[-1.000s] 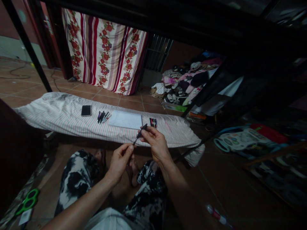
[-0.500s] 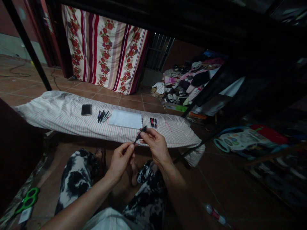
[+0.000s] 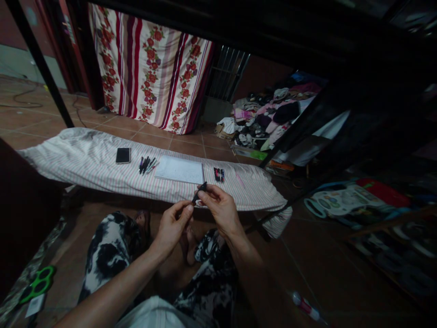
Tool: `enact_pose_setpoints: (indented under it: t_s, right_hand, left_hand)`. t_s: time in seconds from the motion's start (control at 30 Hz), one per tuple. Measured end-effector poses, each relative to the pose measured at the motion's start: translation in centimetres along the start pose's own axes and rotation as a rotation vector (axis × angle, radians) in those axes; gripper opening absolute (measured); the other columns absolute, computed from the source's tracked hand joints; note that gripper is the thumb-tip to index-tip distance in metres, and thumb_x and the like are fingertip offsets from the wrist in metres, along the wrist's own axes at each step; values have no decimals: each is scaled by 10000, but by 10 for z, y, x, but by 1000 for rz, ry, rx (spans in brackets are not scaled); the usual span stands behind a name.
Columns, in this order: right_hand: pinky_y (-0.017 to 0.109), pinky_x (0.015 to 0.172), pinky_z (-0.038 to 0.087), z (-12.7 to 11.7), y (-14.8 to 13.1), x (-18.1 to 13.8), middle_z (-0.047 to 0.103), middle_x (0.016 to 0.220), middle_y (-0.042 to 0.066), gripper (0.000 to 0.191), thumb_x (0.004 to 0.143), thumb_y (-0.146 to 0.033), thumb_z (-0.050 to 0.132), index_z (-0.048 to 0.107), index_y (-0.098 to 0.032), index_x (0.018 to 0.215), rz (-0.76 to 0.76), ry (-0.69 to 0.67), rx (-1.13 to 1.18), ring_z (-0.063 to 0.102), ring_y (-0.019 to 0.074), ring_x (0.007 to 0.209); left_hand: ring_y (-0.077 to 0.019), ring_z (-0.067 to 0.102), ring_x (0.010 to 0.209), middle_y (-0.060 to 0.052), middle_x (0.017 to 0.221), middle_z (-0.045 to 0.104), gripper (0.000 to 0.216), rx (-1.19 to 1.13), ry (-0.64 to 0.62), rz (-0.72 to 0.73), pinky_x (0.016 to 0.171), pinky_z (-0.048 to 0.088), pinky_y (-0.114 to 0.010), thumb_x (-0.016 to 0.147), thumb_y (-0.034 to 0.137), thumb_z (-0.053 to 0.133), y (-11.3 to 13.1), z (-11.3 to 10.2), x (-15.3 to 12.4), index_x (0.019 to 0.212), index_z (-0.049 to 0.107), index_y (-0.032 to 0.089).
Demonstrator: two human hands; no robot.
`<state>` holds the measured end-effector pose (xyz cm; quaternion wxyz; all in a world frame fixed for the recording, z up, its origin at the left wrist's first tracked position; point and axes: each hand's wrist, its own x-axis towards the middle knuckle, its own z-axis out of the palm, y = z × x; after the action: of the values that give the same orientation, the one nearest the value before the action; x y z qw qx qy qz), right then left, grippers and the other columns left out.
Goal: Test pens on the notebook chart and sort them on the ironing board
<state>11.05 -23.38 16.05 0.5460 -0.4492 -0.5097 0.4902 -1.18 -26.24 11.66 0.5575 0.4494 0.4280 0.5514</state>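
Above the near edge of the cloth-covered bench, both hands pinch a dark pen. My left hand is closed on its lower end, thumb against the fingers. The fingers of my right hand are closed round its upper part. Just beyond lies a spiral notebook, open at a page with faint writing. Several pens are bunched left of it. On its right sit several short dark pieces, perhaps pen caps, with red and blue marks. A thin pink pen-like stick lies farther right.
A dark phone-like device rests on the striped cloth. Black metal posts frame the bench. A clothes pile lies behind it. Green-handled scissors are at lower left, and a bottle is on the floor at right.
Both hands have come slightly closer together along the pen, so less of it shows between them. The things on the bench have stayed put.
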Motion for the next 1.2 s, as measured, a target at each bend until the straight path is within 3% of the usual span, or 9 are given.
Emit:
enact_pose_setpoints:
  t_s: [0.37,0.7,1.2]
  right_hand:
    - [250,660,487,4,1,-4,641,741,-5,276,592,-340,731,650,-180,803,9,-9,-13,595,124,689]
    - [266,714,483,3,1,-6,653,781,6,229,622,-338,709,653,-199,795,-44,-14,-82,601,142,753]
    - [266,693,495,1,-2,-7,636,740,-2,259,596,-332,728,659,-207,811,-1,-100,-94,607,141,721]
  left_hand:
    - [-137,540,621,-53,797,669,389,140,4,68,571,422,-233,710,351,617,1,-7,-1,1025,644,124]
    - [-144,549,632,-51,750,665,364,82,-34,64,579,424,-229,706,319,620,3,-10,-1,1013,658,127]
    - [-140,526,613,-28,690,626,321,88,-70,80,583,417,-235,699,343,619,5,-14,2,940,676,139]
